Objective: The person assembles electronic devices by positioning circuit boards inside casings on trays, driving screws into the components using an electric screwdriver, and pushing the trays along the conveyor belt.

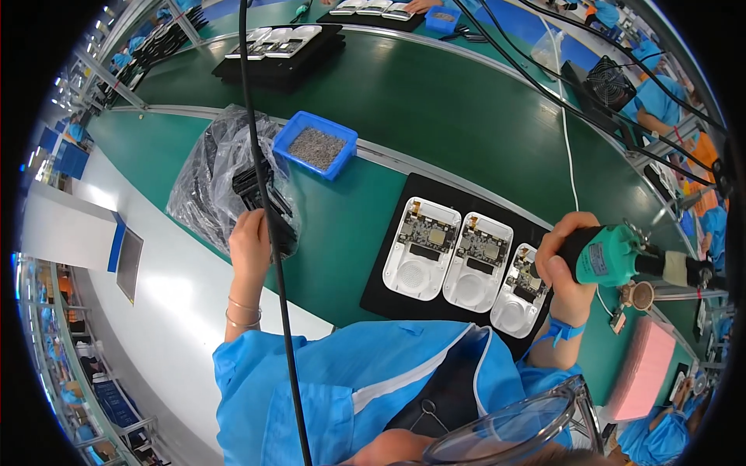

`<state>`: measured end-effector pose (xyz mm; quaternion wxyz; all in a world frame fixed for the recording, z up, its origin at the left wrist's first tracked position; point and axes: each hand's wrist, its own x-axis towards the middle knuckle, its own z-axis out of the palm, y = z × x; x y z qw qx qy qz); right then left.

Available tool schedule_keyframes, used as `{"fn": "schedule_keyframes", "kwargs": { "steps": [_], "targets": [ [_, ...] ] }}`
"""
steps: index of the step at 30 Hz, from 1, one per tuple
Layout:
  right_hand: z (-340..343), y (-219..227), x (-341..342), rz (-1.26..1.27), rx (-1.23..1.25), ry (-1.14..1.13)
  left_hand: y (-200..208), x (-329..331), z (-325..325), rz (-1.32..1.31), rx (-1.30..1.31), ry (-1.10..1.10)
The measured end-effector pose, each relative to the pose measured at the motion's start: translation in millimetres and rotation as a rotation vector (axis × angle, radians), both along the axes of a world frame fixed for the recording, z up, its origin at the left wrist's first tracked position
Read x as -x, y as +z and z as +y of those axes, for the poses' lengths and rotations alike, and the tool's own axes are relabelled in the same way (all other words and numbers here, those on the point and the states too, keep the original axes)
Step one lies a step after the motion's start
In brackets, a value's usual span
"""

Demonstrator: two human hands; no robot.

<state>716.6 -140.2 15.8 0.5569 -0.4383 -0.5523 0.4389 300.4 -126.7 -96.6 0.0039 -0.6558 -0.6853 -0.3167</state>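
The right hand (567, 268) grips a green power screwdriver (614, 255) beside three white cases (468, 289). The left hand (250, 239) reaches black parts (250, 186) at a clear bag (203, 186), its finger grip unclear.

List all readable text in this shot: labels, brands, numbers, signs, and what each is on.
No text is clearly readable.
Label on the green tool in the right hand: print too small to read.
Circuit boards in the white housings: any markings too small to read.
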Motion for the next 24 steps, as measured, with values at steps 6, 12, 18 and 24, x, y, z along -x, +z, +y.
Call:
{"fn": "schedule_keyframes", "kwargs": {
  "steps": [6,12,18,24],
  "targets": [
    [5.1,-5.0,3.8,0.025,0.034,0.112,3.1,-0.6,-1.1,0.314,0.151,-0.406],
    [2.9,-4.0,5.0,0.031,0.055,0.134,13.0,13.3,18.0,0.445,0.116,-0.602],
    [8.2,-4.5,7.6,0.047,0.05,0.133,14.8,-4.0,39.4,0.242,-0.034,-0.575],
    [21.4,-5.5,6.7,0.0,0.016,0.134,36.1,-78.3,41.7,-0.605,0.3,-0.463]
  ]
}}
